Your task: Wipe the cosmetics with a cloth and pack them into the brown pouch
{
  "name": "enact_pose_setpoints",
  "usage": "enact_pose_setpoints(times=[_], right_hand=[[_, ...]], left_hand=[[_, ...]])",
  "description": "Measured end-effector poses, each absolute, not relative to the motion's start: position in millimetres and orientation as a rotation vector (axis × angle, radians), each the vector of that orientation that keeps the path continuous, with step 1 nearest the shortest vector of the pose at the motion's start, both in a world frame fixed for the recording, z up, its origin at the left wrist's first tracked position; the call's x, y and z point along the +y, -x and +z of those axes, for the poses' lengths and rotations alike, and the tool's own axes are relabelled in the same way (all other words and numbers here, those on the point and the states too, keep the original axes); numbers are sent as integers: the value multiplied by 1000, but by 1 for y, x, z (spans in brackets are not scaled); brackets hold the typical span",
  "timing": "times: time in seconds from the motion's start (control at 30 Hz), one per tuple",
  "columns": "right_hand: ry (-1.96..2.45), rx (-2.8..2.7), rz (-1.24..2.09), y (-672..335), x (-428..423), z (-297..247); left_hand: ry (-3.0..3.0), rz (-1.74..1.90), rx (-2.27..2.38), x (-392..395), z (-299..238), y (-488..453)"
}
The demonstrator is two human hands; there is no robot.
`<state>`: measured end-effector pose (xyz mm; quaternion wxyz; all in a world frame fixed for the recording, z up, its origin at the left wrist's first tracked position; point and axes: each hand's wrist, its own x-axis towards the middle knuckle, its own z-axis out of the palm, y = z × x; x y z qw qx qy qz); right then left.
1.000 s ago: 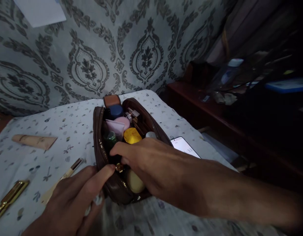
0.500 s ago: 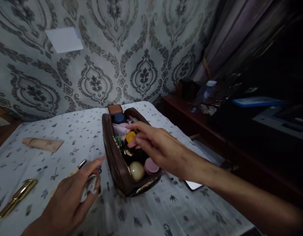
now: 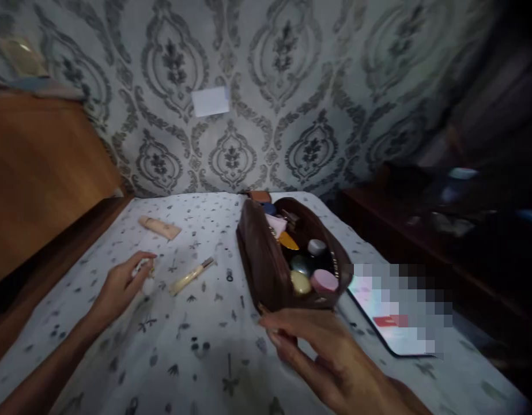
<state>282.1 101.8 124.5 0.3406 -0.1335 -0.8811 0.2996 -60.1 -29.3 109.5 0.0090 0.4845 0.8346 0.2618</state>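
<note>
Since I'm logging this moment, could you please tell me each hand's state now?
Left hand: closed around a small white item, too blurred to identify.
Right hand: at the near corner of the brown bag; whether it grips anything cannot be told.

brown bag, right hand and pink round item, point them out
Brown bag (image 3: 264, 259), head view: left side wall.
Right hand (image 3: 339, 349), head view: back of hand.
Pink round item (image 3: 325, 280), head view: upper face.
</note>
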Motion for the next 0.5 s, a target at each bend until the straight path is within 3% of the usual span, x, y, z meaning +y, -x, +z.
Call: enact_pose_setpoints(times=[0.2, 0.5], right_hand=[[407, -2470, 1020, -233, 84, 98], [500, -2272, 1757, -160, 74, 71]], left_hand=[[-1186, 1064, 2818, -56, 106, 138], [-1636, 261, 2625, -40, 68, 116]])
